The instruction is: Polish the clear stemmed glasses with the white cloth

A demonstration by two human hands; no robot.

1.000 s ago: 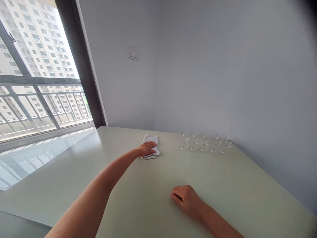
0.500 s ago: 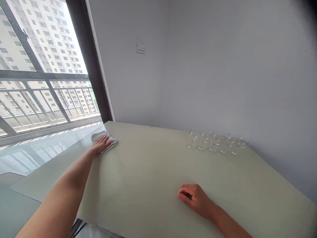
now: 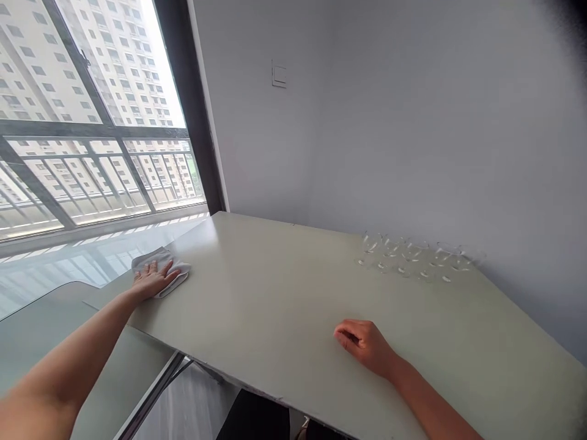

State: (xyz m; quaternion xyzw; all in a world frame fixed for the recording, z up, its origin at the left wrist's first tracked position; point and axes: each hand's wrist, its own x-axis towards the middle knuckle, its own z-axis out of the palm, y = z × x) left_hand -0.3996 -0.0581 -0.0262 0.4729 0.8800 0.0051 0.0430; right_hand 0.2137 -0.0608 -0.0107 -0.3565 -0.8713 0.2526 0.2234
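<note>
The left hand (image 3: 151,283), fingers spread, presses a white cloth (image 3: 156,254) flat at the left edge of the desk (image 3: 275,287); the right hand (image 3: 364,345) rests in a loose fist, nothing showing in it. Wiping looks underway; how much is done I can't tell, but beneath the stemmed glasses (image 3: 416,252) seems left to do

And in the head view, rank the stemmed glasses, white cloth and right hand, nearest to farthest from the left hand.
1. White cloth: under the left hand.
2. Right hand: to the right.
3. Stemmed glasses: farther right and back.
</note>
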